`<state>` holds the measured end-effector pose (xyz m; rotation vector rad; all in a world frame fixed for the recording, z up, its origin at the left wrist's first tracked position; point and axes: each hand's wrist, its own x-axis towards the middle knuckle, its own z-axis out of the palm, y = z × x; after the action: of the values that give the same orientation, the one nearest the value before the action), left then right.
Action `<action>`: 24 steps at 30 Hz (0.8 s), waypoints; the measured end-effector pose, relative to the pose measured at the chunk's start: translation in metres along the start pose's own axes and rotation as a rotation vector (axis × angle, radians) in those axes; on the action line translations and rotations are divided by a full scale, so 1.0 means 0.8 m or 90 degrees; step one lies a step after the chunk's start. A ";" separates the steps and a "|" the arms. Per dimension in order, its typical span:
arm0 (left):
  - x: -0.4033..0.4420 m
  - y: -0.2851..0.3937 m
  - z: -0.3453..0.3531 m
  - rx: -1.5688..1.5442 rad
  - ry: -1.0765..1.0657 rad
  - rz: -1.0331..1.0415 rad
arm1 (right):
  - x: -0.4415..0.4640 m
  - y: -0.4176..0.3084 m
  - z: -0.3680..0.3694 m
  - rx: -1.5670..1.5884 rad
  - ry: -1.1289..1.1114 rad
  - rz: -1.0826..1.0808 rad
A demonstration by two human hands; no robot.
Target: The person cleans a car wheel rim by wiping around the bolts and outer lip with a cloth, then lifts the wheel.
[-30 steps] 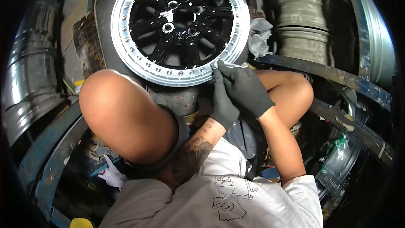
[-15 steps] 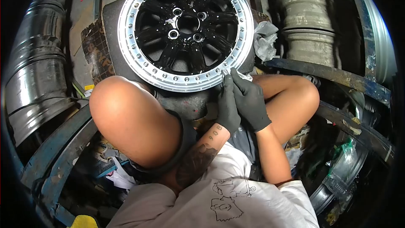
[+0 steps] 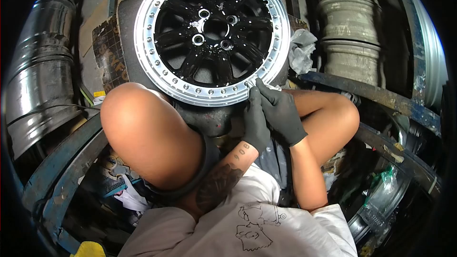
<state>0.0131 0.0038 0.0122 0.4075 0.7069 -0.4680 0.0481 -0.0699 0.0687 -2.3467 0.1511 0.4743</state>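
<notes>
A wheel with glossy black spokes and a polished silver rim (image 3: 178, 85) lies face up between the knees. My left hand (image 3: 256, 121), in a dark grey glove, has its fingers closed at the rim's lower right edge. Beside it, my right hand (image 3: 282, 114), gloved alike, presses a white cloth (image 3: 270, 86) against the rim with thumb and forefinger. Both hands touch each other near the cloth. Whether the left fingers also pinch the cloth is hard to make out.
Stacked metal wheel barrels stand at the left (image 3: 43, 66) and upper right (image 3: 350, 28). A crumpled grey cloth (image 3: 302, 51) lies right of the wheel. Blue metal rails (image 3: 371, 93) flank both legs. A plastic-wrapped wheel part (image 3: 381, 204) is at lower right.
The wheel, hands and surroundings have shifted slightly right and down in view since a second ago. The wheel's spokes appear slightly turned. Both hands remain at the rim's lower right edge with the cloth.
</notes>
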 end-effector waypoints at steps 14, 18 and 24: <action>-0.018 0.000 0.005 0.039 -0.014 -0.030 | -0.028 0.006 0.005 0.008 0.083 -0.029; -0.007 0.000 0.006 0.046 0.015 -0.065 | -0.026 0.016 0.015 0.015 0.151 -0.009; -0.001 0.001 0.008 0.077 -0.013 -0.036 | -0.017 0.014 0.013 -0.021 0.155 -0.026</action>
<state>0.0165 0.0012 0.0174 0.4975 0.6736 -0.5689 0.0293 -0.0712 0.0595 -2.4294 0.2093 0.1707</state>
